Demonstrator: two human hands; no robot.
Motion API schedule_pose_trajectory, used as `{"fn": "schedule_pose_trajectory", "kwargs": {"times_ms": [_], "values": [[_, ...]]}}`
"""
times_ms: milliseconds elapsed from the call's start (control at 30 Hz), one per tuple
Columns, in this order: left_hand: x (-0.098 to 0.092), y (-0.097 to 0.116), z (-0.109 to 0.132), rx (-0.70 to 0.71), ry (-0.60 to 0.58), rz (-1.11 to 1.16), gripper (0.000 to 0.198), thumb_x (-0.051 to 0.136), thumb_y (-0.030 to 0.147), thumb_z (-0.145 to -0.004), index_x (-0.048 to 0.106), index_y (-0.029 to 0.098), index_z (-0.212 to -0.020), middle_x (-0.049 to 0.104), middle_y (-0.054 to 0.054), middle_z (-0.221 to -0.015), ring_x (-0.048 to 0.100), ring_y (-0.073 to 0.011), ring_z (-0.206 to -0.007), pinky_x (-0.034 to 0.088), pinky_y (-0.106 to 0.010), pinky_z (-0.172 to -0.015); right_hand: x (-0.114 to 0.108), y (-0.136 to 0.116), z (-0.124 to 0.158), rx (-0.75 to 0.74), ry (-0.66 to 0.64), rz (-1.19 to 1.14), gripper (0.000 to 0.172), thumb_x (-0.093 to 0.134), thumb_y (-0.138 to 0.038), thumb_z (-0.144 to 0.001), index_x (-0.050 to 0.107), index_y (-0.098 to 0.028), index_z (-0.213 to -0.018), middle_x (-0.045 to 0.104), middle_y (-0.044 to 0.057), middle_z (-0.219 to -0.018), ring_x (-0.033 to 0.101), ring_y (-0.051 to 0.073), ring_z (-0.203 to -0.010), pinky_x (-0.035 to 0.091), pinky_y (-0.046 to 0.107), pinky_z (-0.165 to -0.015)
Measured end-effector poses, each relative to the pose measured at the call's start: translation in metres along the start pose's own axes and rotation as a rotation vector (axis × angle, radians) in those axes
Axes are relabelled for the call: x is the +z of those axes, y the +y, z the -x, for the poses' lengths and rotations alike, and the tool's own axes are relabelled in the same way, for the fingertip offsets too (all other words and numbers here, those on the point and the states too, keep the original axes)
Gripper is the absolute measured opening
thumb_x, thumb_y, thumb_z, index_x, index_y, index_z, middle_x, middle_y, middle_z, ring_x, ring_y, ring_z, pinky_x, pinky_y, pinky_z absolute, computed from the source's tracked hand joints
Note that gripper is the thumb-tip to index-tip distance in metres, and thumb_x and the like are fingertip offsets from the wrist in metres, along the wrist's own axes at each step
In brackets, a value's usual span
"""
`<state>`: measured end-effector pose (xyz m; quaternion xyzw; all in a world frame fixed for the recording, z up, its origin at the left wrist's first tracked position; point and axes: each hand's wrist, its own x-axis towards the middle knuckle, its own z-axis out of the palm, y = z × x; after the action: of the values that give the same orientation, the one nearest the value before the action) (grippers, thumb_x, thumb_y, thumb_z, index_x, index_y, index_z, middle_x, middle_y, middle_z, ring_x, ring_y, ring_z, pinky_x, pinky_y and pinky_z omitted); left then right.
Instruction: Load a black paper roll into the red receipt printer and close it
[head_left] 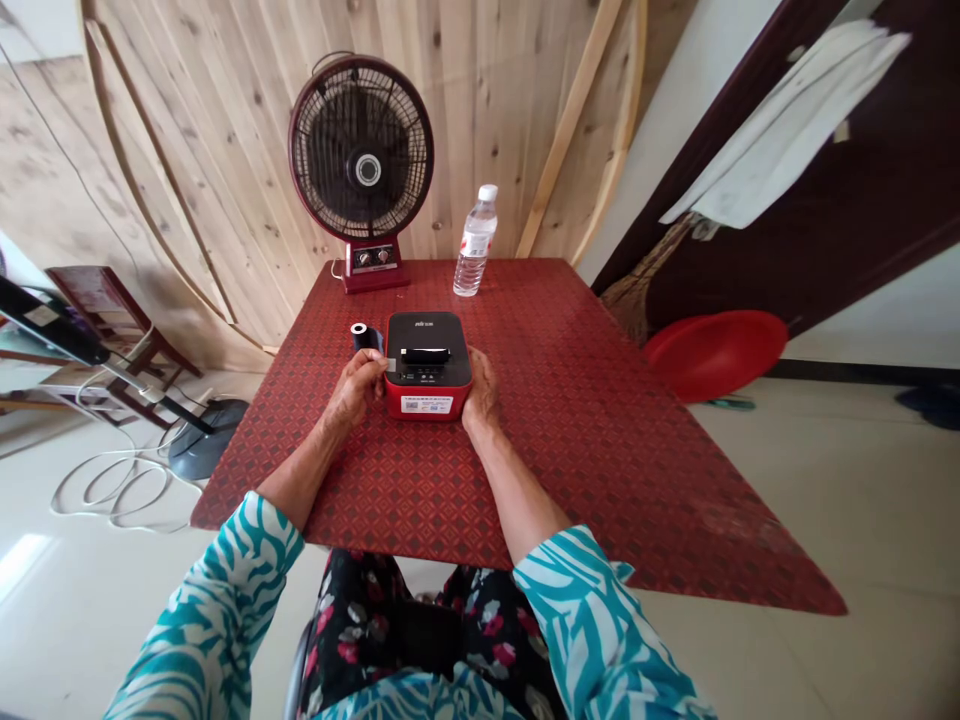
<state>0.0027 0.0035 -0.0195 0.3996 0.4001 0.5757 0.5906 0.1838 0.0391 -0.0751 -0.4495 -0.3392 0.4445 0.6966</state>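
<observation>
A compact red-and-black label printer point(427, 365) sits near the middle of a red patterned tabletop point(600, 450), with a white sticker on its front. My left hand point(356, 388) is curled at the printer's left side, pinching a small pale tab point(391, 367). Just behind that hand stands a small black roll point(364, 336), partly hidden by my fingers. My right hand point(480, 390) is pressed against the printer's right side, its fingers over the edge. The tab's link to the roll is hidden.
A dark red electric fan point(361, 150) and a clear plastic water bottle point(475, 240) stand at the table's far edge. A red plastic basin point(712, 355) and a broom point(634, 300) are off the right edge. A white cable point(120, 485) lies on the floor left.
</observation>
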Motion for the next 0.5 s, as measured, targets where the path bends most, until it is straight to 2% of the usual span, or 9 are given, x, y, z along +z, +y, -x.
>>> {"fn": "schedule_pose_trajectory", "kwargs": {"times_ms": [500], "values": [[-0.0018,-0.0014,-0.0096,-0.020,-0.018,0.026,0.035,0.077,0.040,-0.062,0.050,0.019,-0.071,0.049,0.008,-0.052,0.041,-0.0043,-0.038,0.030,-0.019,-0.039,0.0008,-0.0031,0.0009,-0.015,0.026,0.020,0.039,0.053,-0.053,-0.079,0.070,-0.021,-0.095,0.074,0.001,-0.093,0.064,0.017,-0.089,0.048,0.034,-0.085]]}}
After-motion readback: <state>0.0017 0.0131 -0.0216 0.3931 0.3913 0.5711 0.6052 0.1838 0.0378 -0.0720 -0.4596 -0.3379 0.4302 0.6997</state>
